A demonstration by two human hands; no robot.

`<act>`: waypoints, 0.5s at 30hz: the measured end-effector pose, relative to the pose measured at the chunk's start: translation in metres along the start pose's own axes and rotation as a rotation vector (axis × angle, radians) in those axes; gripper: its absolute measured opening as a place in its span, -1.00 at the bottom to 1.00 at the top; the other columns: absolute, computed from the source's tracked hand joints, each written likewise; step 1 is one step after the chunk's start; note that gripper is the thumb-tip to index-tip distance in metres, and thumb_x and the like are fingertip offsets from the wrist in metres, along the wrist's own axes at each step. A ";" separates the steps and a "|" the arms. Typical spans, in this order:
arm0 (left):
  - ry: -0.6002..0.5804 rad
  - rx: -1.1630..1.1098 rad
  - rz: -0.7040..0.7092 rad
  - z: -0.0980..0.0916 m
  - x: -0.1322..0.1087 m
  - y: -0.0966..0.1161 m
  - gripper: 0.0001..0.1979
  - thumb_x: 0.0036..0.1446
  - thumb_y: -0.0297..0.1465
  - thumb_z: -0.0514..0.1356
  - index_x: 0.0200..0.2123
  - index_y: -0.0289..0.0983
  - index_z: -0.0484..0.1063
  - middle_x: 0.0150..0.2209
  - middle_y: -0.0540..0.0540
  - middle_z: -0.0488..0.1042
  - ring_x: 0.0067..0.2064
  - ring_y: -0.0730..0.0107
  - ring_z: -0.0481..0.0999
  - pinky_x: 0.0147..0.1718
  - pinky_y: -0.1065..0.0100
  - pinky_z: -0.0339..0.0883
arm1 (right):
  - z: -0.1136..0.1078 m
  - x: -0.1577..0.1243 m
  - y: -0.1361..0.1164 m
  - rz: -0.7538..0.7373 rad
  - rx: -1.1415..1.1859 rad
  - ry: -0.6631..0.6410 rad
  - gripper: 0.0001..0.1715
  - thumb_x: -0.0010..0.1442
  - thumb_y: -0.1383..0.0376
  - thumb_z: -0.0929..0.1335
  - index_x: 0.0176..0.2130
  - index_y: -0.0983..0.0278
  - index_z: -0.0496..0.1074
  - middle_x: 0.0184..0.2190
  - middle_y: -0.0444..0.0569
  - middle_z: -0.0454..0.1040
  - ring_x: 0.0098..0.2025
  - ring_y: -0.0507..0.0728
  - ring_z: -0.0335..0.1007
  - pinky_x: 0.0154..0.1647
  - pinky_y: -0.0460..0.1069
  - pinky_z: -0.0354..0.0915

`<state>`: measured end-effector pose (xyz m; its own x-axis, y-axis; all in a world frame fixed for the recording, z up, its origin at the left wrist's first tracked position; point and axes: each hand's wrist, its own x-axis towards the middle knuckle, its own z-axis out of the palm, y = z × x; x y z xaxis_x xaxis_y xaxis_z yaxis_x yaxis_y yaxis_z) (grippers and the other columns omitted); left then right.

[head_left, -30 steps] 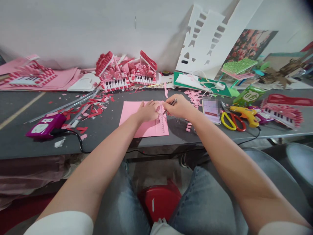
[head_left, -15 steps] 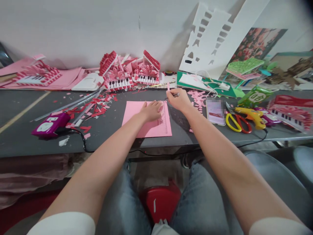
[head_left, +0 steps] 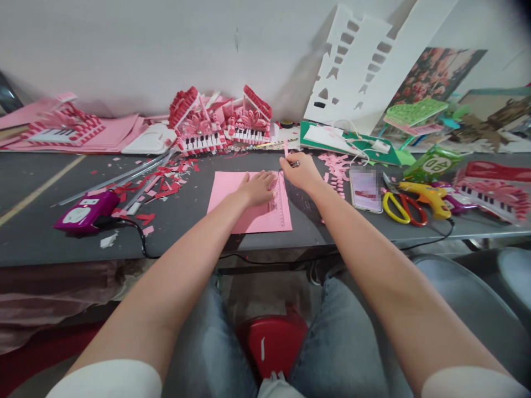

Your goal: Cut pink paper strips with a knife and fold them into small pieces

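A pink sheet (head_left: 226,202) lies near the front edge of the dark table. My left hand (head_left: 260,189) rests flat on it, fingers spread, pressing a clear ruler (head_left: 282,213) along the sheet's right side. My right hand (head_left: 301,170) is closed around a slim pink tool (head_left: 286,147) whose upper end sticks up past the fingers. Its lower tip points to the top right corner of the sheet, by the ruler's far end. Whether it is a knife or a pen I cannot tell.
Two pink toy pianos (head_left: 199,141) stand against the wall. Paper scraps (head_left: 166,185) and a purple power box (head_left: 87,211) lie left. Pink cut-outs (head_left: 335,166), a phone (head_left: 365,189), scissors (head_left: 396,208) and a yellow glue gun (head_left: 429,198) lie right. A cable (head_left: 249,260) hangs along the front edge.
My right hand has shifted slightly left and down, bringing the pink tool's tip closer to the ruler's far end. My left hand has stayed in place on the sheet.
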<state>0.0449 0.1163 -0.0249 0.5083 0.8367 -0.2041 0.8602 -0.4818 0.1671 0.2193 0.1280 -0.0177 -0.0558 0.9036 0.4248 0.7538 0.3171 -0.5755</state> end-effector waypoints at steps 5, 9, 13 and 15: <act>0.002 0.000 0.002 0.001 0.001 -0.001 -0.31 0.38 -0.28 -0.05 0.54 -0.18 -0.04 0.60 -0.09 -0.14 0.60 0.14 -0.16 0.49 -0.24 -0.27 | 0.001 0.000 -0.003 -0.021 -0.034 -0.020 -0.48 0.34 0.29 0.30 -0.60 0.21 0.05 -0.60 -0.17 0.07 -0.48 0.03 -0.06 -0.37 0.03 -0.05; 0.013 -0.009 0.010 0.002 0.001 -0.002 -0.31 0.37 -0.29 -0.06 0.53 -0.17 -0.02 0.60 -0.09 -0.13 0.60 0.09 -0.15 0.49 -0.27 -0.27 | 0.001 -0.001 -0.006 -0.054 -0.104 -0.041 -0.48 0.33 0.31 0.29 -0.60 0.20 0.03 -0.60 -0.15 0.09 -0.47 0.04 -0.06 -0.37 0.03 -0.05; 0.010 0.001 0.015 0.001 0.001 -0.002 -0.30 0.36 -0.30 -0.07 0.54 -0.24 -0.03 0.60 -0.12 -0.13 0.60 0.11 -0.14 0.49 -0.27 -0.28 | 0.001 -0.003 -0.009 -0.087 -0.152 -0.067 -0.52 0.33 0.30 0.28 -0.58 0.20 0.07 -0.61 -0.12 0.11 -0.46 0.06 -0.06 -0.38 0.03 -0.06; 0.008 0.007 0.012 0.001 0.001 -0.002 -0.29 0.36 -0.30 -0.07 0.54 -0.26 -0.05 0.60 -0.13 -0.14 0.60 0.12 -0.15 0.49 -0.27 -0.30 | -0.001 -0.004 -0.010 -0.094 -0.162 -0.080 -0.53 0.32 0.31 0.28 -0.58 0.21 0.09 -0.60 -0.12 0.11 -0.46 0.06 -0.06 -0.38 0.03 -0.07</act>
<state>0.0442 0.1181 -0.0261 0.5186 0.8326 -0.1945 0.8541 -0.4941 0.1625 0.2125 0.1207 -0.0126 -0.1781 0.8941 0.4109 0.8380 0.3567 -0.4129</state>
